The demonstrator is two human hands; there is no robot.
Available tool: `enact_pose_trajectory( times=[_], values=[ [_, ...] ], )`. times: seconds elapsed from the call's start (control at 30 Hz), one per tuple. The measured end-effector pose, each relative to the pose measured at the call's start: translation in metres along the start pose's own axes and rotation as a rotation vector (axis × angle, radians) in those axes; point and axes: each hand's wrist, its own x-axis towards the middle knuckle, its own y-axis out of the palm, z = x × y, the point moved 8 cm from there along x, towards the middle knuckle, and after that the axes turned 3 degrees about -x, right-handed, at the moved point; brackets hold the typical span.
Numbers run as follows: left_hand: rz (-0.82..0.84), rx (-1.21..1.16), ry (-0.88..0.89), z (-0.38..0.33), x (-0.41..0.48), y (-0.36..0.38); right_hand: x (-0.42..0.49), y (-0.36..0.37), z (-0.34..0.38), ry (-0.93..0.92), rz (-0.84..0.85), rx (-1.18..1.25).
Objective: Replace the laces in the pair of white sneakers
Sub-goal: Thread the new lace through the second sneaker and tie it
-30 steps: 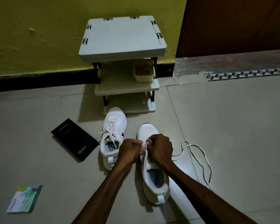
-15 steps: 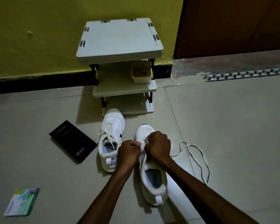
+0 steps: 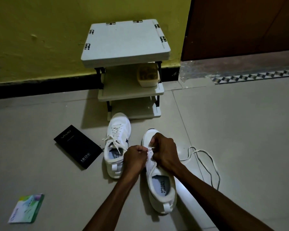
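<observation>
Hands were found closed together over the eyelet rows of the unlaced sneaker (image 3: 162,194), which stood on the floor (image 3: 240,130) with its heel toward the person. The left hand (image 3: 135,157) was clenched against the eyelet edge on its own side; it appeared to grip the flap there, though the curled fingers hid the contact. The right hand (image 3: 165,151) pinched the lace (image 3: 151,148) near its tip, with a short white stretch showing between the two fists. Behind the right wrist, the rest of the lace trailed off in loose loops on the floor, well apart from the grip.

The lace was judged light, limp and flat. It would carry no push, so it was best held close behind the stiffened tip and steered into the hole. The trailing loops could snag or twist when pulled through. The sneaker was judged light with a soft upper, and its flap needed steadying right beside the eyelet being threaded.

Just beyond the left knuckles stood the laced sneaker (image 3: 118,130), with a black box (image 3: 78,145) farther out on that side.
</observation>
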Motion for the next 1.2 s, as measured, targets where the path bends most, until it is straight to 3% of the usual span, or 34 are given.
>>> enact_pose_trajectory(
  times=[0.23, 0.4, 0.8, 1.03, 1.2],
  values=[
    [-0.018, 0.012, 0.036, -0.001, 0.000, -0.001, 0.004, 0.007, -0.014, 0.047, -0.105, 0.119],
    [0.002, 0.088, 0.108, -0.007, 0.001, 0.000, -0.002, 0.002, -0.011, -0.003, -0.210, 0.047],
    [-0.018, 0.149, 0.072, -0.010, -0.001, -0.001, 0.012, 0.002, -0.004, -0.035, 0.068, -0.150],
    [0.002, 0.129, 0.073, -0.010, -0.002, -0.002, -0.002, -0.002, -0.010, 0.008, -0.114, 0.077],
    [0.015, 0.126, 0.093, -0.011, -0.004, -0.002, -0.003, 0.000, -0.017, 0.041, -0.115, 0.077]
  ],
)
